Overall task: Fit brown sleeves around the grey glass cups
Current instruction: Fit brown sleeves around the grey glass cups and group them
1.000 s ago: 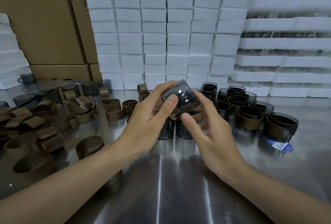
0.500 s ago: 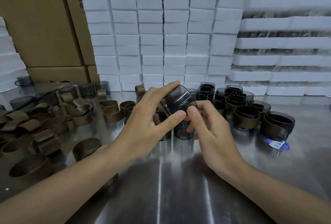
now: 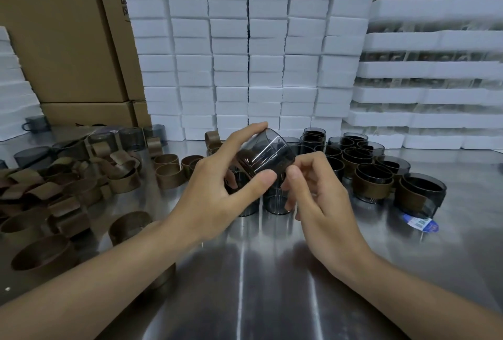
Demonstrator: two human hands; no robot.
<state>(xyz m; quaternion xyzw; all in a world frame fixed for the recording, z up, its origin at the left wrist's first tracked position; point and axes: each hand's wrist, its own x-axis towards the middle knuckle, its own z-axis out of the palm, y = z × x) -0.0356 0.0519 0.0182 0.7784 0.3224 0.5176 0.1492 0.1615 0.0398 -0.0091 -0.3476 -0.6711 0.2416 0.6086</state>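
My left hand (image 3: 217,192) grips a grey glass cup (image 3: 268,153), tilted on its side above the steel table (image 3: 245,285), with fingers over its top and thumb under it. Beside it, my right hand (image 3: 318,192) has its thumb and fingers curled at the cup's lower right edge, and what they pinch is hidden. Loose brown sleeves (image 3: 130,224) lie in a heap at the left. Cups wearing brown sleeves (image 3: 374,184) stand in a group at the right. Bare grey cups (image 3: 276,201) stand just behind my hands.
Stacks of white foam boxes (image 3: 245,54) wall off the back of the table. Cardboard boxes (image 3: 62,40) stand at the back left, white foam trays (image 3: 435,89) at the right. A blue and white label (image 3: 420,223) lies beside the sleeved cups. More bare grey cups (image 3: 130,138) stand behind the sleeve heap.
The cup has tipped further onto its side in my left hand. My right hand has drawn its fingers in toward the cup's lower edge.
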